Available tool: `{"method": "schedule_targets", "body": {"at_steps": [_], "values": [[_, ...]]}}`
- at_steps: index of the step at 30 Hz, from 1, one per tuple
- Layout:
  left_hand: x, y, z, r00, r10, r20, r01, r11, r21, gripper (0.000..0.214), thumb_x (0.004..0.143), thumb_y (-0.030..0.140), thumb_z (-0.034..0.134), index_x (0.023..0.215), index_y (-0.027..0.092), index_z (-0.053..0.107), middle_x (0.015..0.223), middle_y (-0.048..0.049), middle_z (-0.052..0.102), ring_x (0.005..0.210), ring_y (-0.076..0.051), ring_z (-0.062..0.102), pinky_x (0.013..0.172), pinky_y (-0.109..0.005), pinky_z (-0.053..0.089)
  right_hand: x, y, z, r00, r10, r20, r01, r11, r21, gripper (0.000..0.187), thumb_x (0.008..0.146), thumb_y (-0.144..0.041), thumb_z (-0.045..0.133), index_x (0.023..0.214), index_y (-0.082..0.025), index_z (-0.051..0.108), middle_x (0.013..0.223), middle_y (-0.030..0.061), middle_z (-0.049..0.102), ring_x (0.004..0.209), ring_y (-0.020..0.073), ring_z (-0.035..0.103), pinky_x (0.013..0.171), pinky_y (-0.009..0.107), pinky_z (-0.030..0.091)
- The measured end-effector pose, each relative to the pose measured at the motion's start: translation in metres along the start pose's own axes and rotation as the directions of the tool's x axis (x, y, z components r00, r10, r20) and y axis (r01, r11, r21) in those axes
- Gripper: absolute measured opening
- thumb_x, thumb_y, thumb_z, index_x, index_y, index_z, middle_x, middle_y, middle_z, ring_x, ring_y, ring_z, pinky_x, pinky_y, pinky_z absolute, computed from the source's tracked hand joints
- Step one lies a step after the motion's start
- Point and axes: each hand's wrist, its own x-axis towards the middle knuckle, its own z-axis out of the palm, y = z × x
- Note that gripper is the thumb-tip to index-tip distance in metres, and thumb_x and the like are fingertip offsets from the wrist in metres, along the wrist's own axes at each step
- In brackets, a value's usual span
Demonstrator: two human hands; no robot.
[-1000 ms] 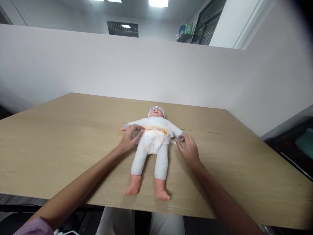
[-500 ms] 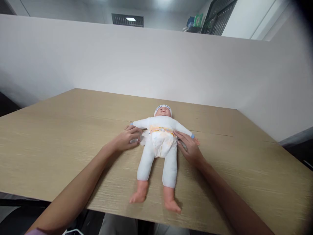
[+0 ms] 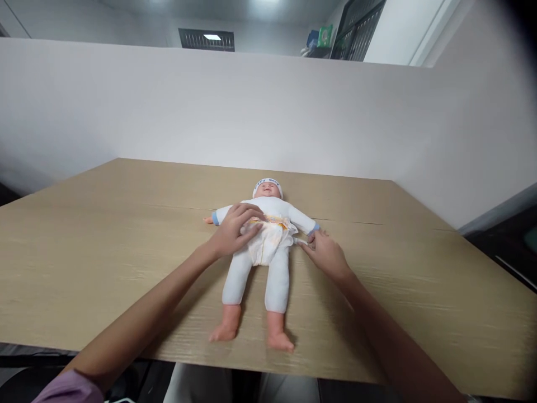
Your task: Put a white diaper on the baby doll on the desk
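A baby doll (image 3: 268, 210) in a white suit and white cap lies on its back on the wooden table (image 3: 104, 246), feet toward me. Around its hips is a white diaper (image 3: 266, 243) with a yellow-orange printed waistband. My left hand (image 3: 235, 226) rests on the doll's belly at the diaper's left side, fingers curled over the waistband. My right hand (image 3: 323, 252) is at the doll's right hip, fingertips pinched on the diaper's white side tab (image 3: 300, 242), which is pulled out sideways.
A white partition wall (image 3: 210, 106) runs behind the table and along its right side. The table's near edge is just past the doll's feet, with my lap below it. Dark furniture shows at the far right.
My left hand has moved from the doll's left side up onto its belly. My right hand has drawn back from the hip and holds the tab pulled outward. The camera has shifted slightly.
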Motion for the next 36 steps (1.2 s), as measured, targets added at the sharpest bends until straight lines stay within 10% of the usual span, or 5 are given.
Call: {"method": "schedule_targets", "body": {"at_steps": [9,18,25,30,36], "values": [[0.061,0.022,0.039,0.942,0.023,0.336,-0.086,0.981,0.174,0.031,0.102,0.047,0.056,0.107,0.025,0.077,0.127,-0.0076,0.069,0.122,-0.032,0.056,0.105,-0.050,0.042,0.006,0.004,0.005,0.992,0.108,0.063,-0.118,0.978,0.173,0.029,0.086,-0.044,0.077,0.081,-0.024,0.057,0.084,0.0035,0.068,0.083,0.0228,0.063,0.067,0.030,0.037],[0.055,0.016,0.051,0.942,-0.036,0.334,-0.053,0.966,0.254,0.048,0.097,0.040,0.061,0.142,0.025,0.062,0.146,-0.0092,0.062,0.132,-0.037,0.049,0.111,-0.056,0.039,0.012,0.006,0.009,0.975,0.067,0.211,-0.149,0.904,0.401,0.033,0.086,-0.043,0.069,0.067,-0.023,0.051,0.064,-0.0023,0.056,0.069,0.0180,0.051,0.067,0.030,0.033],[0.052,0.015,0.051,0.960,-0.037,0.277,-0.017,0.982,0.189,0.040,0.094,0.054,0.067,0.120,0.025,0.070,0.139,-0.0062,0.066,0.127,-0.035,0.051,0.107,-0.053,0.041,0.021,0.010,-0.015,0.948,-0.081,0.307,-0.144,0.752,0.643,0.042,0.088,-0.060,0.056,0.070,-0.022,0.053,0.064,-0.0049,0.046,0.064,0.0148,0.045,0.062,0.027,0.033],[0.054,0.013,0.053,0.957,-0.062,0.283,0.010,0.983,0.182,0.050,0.085,0.062,0.076,0.121,0.027,0.073,0.143,-0.0068,0.064,0.130,-0.038,0.048,0.108,-0.055,0.040,0.034,-0.016,-0.022,0.936,-0.089,0.340,-0.230,0.578,0.783,0.043,0.082,-0.060,0.063,0.066,-0.023,0.049,0.059,-0.0066,0.041,0.056,0.0123,0.036,0.056,0.028,0.028],[0.054,0.013,0.056,0.960,-0.071,0.270,0.027,0.986,0.162,0.054,0.079,0.048,0.080,0.125,0.024,0.067,0.135,-0.0085,0.068,0.126,-0.038,0.050,0.106,-0.056,0.041,0.061,-0.061,-0.006,0.954,-0.111,0.279,-0.168,0.573,0.802,0.038,0.084,-0.054,0.063,0.067,-0.023,0.047,0.064,-0.0047,0.049,0.060,0.0137,0.044,0.057,0.029,0.035]]}}
